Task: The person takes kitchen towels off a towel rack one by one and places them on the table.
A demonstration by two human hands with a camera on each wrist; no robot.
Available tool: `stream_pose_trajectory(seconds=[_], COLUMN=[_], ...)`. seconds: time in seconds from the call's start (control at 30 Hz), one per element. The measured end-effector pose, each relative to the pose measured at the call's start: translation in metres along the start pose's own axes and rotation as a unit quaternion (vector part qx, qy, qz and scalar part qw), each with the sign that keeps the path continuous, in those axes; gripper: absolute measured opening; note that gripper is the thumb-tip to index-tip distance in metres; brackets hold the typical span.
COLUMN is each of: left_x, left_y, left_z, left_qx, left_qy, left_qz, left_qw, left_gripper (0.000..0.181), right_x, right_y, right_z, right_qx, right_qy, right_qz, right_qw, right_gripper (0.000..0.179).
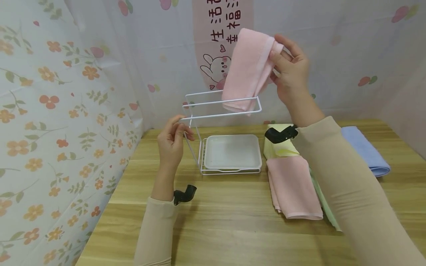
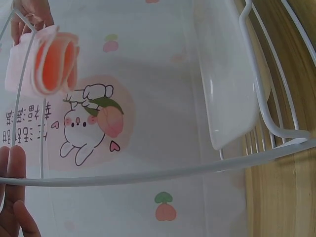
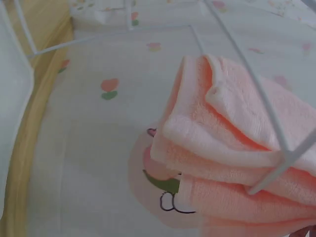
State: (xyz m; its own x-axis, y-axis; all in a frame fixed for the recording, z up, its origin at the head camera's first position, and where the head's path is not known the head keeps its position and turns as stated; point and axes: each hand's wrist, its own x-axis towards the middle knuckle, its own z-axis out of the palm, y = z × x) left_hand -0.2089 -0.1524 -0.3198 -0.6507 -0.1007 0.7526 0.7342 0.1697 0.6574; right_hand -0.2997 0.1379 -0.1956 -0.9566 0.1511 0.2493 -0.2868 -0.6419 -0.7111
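A folded pink towel (image 1: 247, 68) hangs from my right hand (image 1: 293, 75), which pinches it by its right edge, high over the white wire rack (image 1: 217, 115). The towel's lower end overlaps the rack's top rails in the head view. Its loose folds (image 3: 222, 153) show close up behind the rails in the right wrist view. My left hand (image 1: 171, 140) holds the rack at its upper left corner, with the fingers (image 2: 17, 165) around the wire in the left wrist view. Low in the rack sits a white tray (image 1: 233, 151).
Right of the rack, a second folded pink towel (image 1: 294, 186) lies in front of a yellow cloth (image 1: 277, 144), partly over a green cloth (image 1: 327, 207). A blue folded towel (image 1: 364, 151) lies farther right. Patterned curtains (image 1: 159, 55) hang behind and left of the wooden table (image 1: 233, 221).
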Motion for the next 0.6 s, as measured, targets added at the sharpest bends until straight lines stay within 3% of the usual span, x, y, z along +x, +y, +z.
stream_pose_trajectory(seconds=[0.13, 0.6], left_x=[-0.001, -0.002], left_y=[0.001, 0.002], left_z=[0.000, 0.000], left_qx=[-0.007, -0.011], left_qy=[-0.001, 0.000], left_qz=[-0.002, 0.005], left_qw=[1.0000, 0.9999], left_gripper=[0.017, 0.018], right_x=[0.002, 0.002], right_y=[-0.009, -0.022], right_z=[-0.007, -0.025], right_qx=[0.039, 0.147], right_qy=[0.033, 0.074], right_qz=[-0.004, 0.009], right_qw=[0.9987, 0.9863], right_gripper=[0.038, 0.043])
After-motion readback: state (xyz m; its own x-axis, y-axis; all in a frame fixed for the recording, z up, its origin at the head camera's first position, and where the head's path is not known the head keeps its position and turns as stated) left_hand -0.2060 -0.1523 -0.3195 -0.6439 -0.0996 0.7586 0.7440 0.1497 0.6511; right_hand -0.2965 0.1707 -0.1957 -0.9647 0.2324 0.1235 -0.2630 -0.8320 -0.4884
